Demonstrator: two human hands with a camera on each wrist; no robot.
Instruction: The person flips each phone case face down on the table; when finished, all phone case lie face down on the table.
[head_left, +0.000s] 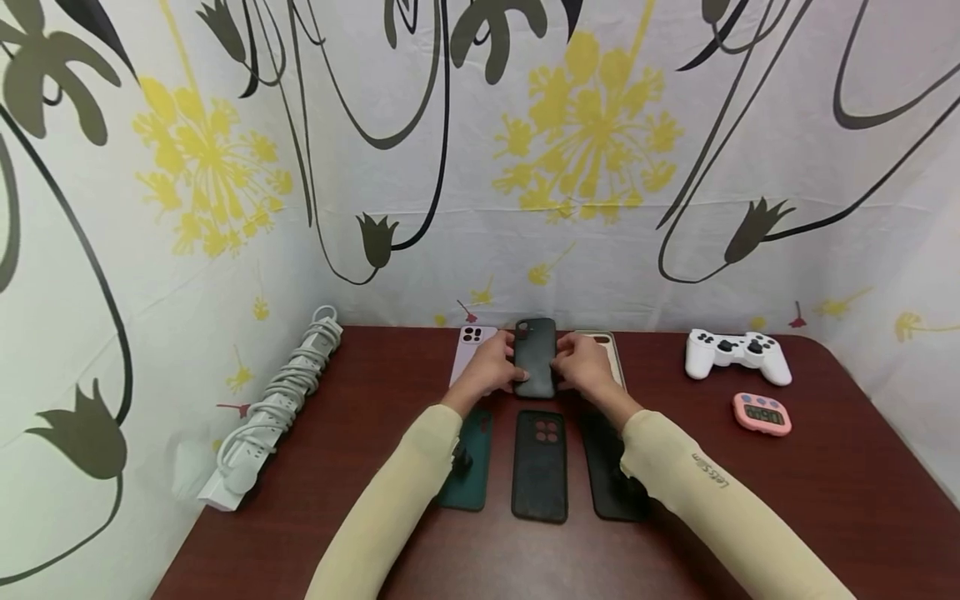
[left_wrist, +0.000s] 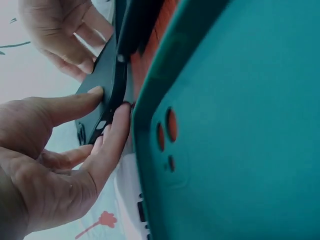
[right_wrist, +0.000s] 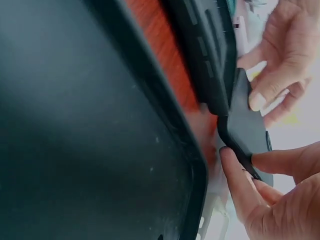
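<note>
The left hand [head_left: 489, 367] pinches the left edge of the gray case [head_left: 535, 358], thumb on its back; the case lies immediately right of these fingers. Its long axis points away from the person, crossing the line between the hands. The right hand [head_left: 585, 364] pinches the opposite edge likewise, so neither hand is nearer. Whether the case touches the bench [head_left: 337, 467] between the fingers is hard to tell.

Well left of the fingers lies the cord-wrapped strip [head_left: 281, 400]. The lilac case [head_left: 461, 360] is partly behind the left fingers; on their near side, the teal case [head_left: 467, 492] lies hollow side up, red showing through its lens holes. The middle case [head_left: 540, 479] lies nearer, between both hands. The pale case [head_left: 614, 354] is partly behind the right fingers; the right case [head_left: 600, 458], also hollow side up, is on their near side. The controller [head_left: 738, 354] and timer [head_left: 761, 414] sit well right.
</note>
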